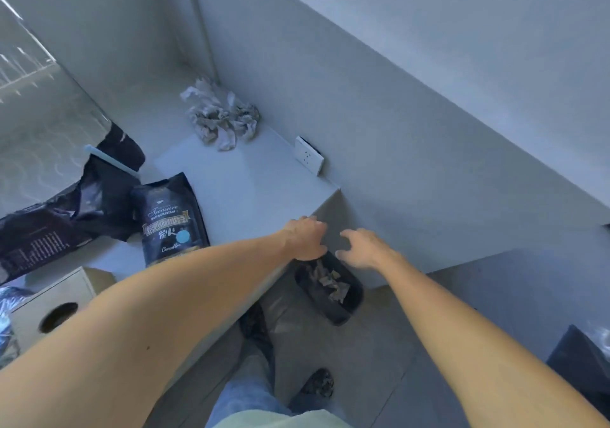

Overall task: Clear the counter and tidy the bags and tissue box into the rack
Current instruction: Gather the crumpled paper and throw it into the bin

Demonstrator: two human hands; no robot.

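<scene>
A dark coffee bag with gold lettering lies on the grey counter near its front edge. A larger crumpled dark bag with a pale clip strip lies to its left. The wooden tissue box with a round hole sits at the lower left. A pile of crumpled tissues rests in the counter's back corner. My left hand hovers at the counter's right corner, fingers curled downward, nothing visible in it. My right hand is spread open just beyond the corner. Both hang above a black bin holding scraps.
A white wall socket sits on the wall behind the counter. A silvery bag shows at the left edge. A dark box stands on the floor at the right. My legs and shoes are below, by the bin.
</scene>
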